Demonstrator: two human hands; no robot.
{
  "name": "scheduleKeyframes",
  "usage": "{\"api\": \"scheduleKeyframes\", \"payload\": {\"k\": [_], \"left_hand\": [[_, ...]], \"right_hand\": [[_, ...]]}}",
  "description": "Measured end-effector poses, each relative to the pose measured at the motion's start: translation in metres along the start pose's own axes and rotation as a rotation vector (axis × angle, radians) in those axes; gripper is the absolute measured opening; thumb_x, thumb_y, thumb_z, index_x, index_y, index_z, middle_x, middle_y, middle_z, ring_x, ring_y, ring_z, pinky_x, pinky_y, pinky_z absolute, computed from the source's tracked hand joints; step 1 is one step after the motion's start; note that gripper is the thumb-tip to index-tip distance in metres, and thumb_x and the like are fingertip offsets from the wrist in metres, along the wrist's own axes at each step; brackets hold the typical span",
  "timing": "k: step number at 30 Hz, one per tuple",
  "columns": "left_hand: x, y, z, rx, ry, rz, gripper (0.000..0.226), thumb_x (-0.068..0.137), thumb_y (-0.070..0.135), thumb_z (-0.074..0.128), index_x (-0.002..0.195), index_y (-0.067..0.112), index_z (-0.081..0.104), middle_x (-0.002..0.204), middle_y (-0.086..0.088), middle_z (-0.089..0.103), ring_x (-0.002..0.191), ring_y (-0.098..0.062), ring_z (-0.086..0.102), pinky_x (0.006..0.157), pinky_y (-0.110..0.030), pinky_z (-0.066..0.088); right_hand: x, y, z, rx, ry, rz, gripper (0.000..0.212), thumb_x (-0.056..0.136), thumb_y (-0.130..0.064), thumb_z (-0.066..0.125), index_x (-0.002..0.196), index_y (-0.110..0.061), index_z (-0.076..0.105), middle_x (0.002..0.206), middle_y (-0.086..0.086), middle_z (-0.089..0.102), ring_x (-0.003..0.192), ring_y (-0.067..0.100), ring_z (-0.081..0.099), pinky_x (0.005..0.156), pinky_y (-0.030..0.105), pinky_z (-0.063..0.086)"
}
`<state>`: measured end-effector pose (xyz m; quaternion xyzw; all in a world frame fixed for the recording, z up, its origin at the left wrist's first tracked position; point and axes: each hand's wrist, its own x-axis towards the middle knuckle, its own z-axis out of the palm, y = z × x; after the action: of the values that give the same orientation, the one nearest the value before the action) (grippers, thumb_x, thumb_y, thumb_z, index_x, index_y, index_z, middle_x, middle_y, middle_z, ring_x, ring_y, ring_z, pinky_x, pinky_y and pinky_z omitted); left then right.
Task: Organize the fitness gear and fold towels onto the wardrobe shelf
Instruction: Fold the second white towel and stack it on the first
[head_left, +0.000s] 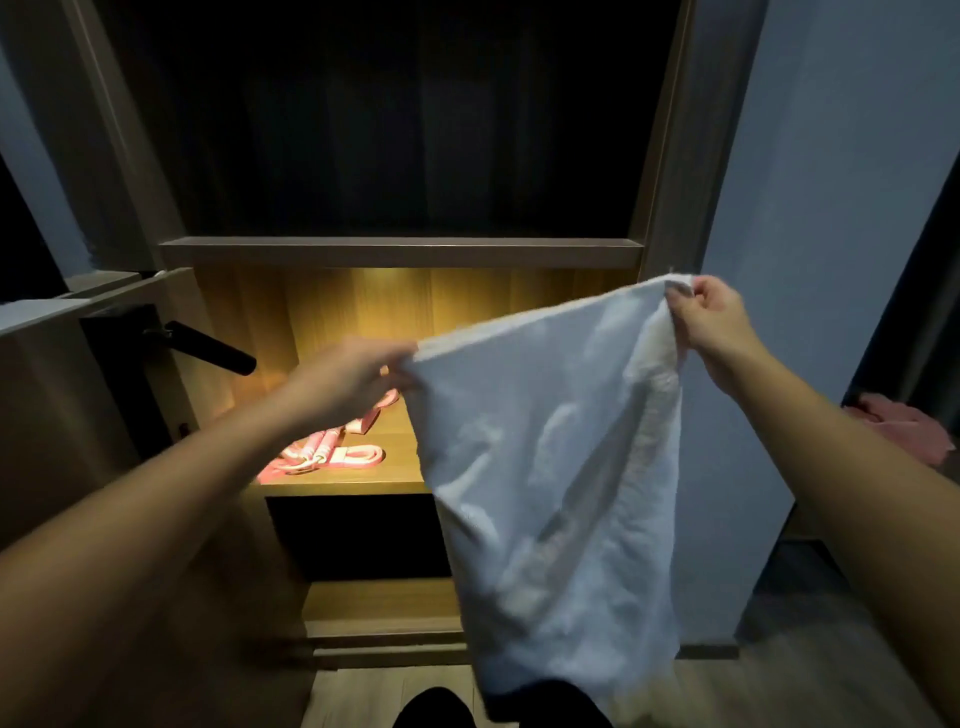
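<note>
A white towel (550, 467) hangs in front of the open wardrobe, held up by its top edge. My left hand (348, 379) pinches the towel's left corner. My right hand (711, 322) pinches the right corner, higher up. The cloth droops down to about knee height and hides the right part of the lit wooden shelf (384, 467). On that shelf, left of the towel, lies pink fitness gear (322, 452), bands or straps with white ends, partly behind my left hand.
A door with a black lever handle (208, 345) stands open at the left. A dark upper compartment (405, 130) sits above the lit shelf. A pink cloth (904, 423) lies at the far right. Wooden floor below, with my dark-clad feet (436, 709).
</note>
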<state>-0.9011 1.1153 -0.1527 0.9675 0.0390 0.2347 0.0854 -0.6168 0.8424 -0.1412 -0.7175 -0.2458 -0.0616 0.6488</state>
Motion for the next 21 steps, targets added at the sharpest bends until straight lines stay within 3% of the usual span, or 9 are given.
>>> {"api": "scheduleKeyframes", "payload": {"k": [1,4,6,8,9,12,16,19,21], "left_hand": [[0.004,0.004,-0.004,0.014,0.007,0.002,0.007,0.094,0.019,0.059,0.097,0.025,0.062,0.094,0.007,0.065,0.086,-0.017,0.062,0.073,-0.039,0.054],[0.009,0.016,-0.005,0.313,-0.408,0.02,0.008,0.098,0.026,0.051,0.092,0.025,0.055,0.077,0.01,0.057,0.073,-0.013,0.056,0.066,-0.034,0.047],[0.017,0.014,-0.024,0.461,-0.356,0.049,0.009,0.098,0.028,0.051,0.096,0.022,0.058,0.073,0.01,0.054,0.065,-0.007,0.052,0.056,-0.027,0.042],[0.021,0.006,-0.039,0.396,-0.132,0.088,0.008,0.097,0.025,0.054,0.1,0.021,0.061,0.082,0.007,0.06,0.071,-0.01,0.057,0.058,-0.026,0.046],[0.019,0.005,-0.041,0.382,-0.126,0.093,0.009,0.097,0.024,0.054,0.102,0.02,0.061,0.086,0.004,0.063,0.074,-0.014,0.059,0.062,-0.031,0.05],[0.01,0.014,-0.028,0.56,-0.462,0.165,0.014,0.1,0.027,0.048,0.105,0.02,0.059,0.087,0.004,0.062,0.074,-0.013,0.057,0.064,-0.031,0.047],[0.017,0.005,-0.042,0.459,-0.284,0.098,0.019,0.099,0.028,0.05,0.114,0.024,0.061,0.089,0.007,0.063,0.074,-0.011,0.059,0.061,-0.025,0.048],[0.012,0.004,-0.031,0.482,-0.42,0.162,0.015,0.099,0.033,0.049,0.111,0.026,0.057,0.079,0.013,0.054,0.063,-0.003,0.05,0.053,-0.018,0.038],[0.01,0.003,-0.023,0.418,-0.486,0.093,0.015,0.096,0.035,0.055,0.11,0.028,0.056,0.085,0.012,0.057,0.068,-0.004,0.052,0.055,-0.02,0.04]], "right_hand": [[0.003,0.001,0.002,-0.029,0.039,-0.028,0.016,0.099,-0.028,0.052,0.106,-0.014,0.054,0.089,-0.001,0.059,0.083,0.017,0.057,0.065,0.026,0.048],[-0.007,0.017,0.016,-0.432,-0.105,0.022,0.02,0.099,-0.031,0.051,0.103,-0.012,0.054,0.092,0.003,0.055,0.079,0.018,0.051,0.062,0.028,0.039],[-0.006,0.024,0.02,-0.432,-0.107,0.019,0.018,0.098,-0.03,0.053,0.102,-0.012,0.054,0.089,0.002,0.054,0.074,0.016,0.05,0.057,0.026,0.037],[-0.005,0.021,0.02,-0.228,0.02,-0.019,0.017,0.099,-0.03,0.052,0.104,-0.014,0.053,0.084,-0.001,0.053,0.08,0.019,0.051,0.059,0.025,0.039],[-0.003,0.021,0.021,-0.195,0.048,-0.033,0.016,0.099,-0.029,0.051,0.104,-0.014,0.052,0.084,-0.002,0.053,0.082,0.02,0.051,0.06,0.025,0.04],[-0.014,0.03,0.029,-0.469,-0.141,0.064,0.02,0.1,-0.031,0.049,0.105,-0.011,0.053,0.094,0.005,0.056,0.083,0.021,0.052,0.071,0.032,0.046],[-0.009,0.027,0.032,-0.374,-0.035,0.007,0.019,0.101,-0.031,0.048,0.105,-0.013,0.05,0.099,0.006,0.054,0.081,0.019,0.051,0.067,0.028,0.04],[-0.009,0.027,0.032,-0.502,-0.098,0.076,0.025,0.101,-0.03,0.048,0.115,-0.01,0.053,0.103,0.007,0.054,0.089,0.021,0.053,0.075,0.029,0.045],[-0.009,0.032,0.035,-0.524,-0.097,0.089,0.027,0.101,-0.028,0.049,0.118,-0.008,0.054,0.102,0.007,0.054,0.087,0.021,0.051,0.072,0.027,0.043]]}}
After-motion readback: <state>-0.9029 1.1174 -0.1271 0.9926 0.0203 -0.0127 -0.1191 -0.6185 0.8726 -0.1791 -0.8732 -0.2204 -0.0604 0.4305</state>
